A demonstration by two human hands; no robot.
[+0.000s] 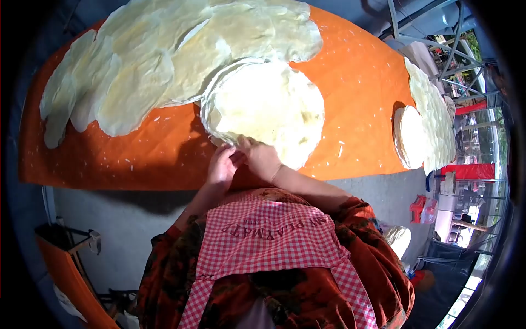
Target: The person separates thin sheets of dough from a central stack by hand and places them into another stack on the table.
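A stack of thin, round, pale dough sheets point(263, 104) lies on the orange tabletop in front of me. Both hands meet at its near left edge. My right hand point(259, 158) has its fingertips closed on the rim of the top sheet. Close beside it, my left hand point(222, 165) has its fingers bent together at the same rim, and its fingertips are partly hidden. To the left and behind, many similar sheets point(142, 71) lie spread out and overlapping.
White scraps are scattered over the orange table covering point(356, 82). Toward the right stand a smaller stack of sheets point(410, 137) and more overlapping sheets point(433, 120). A red stool point(418, 208) is on the grey floor. Another orange surface point(66, 279) lies at lower left.
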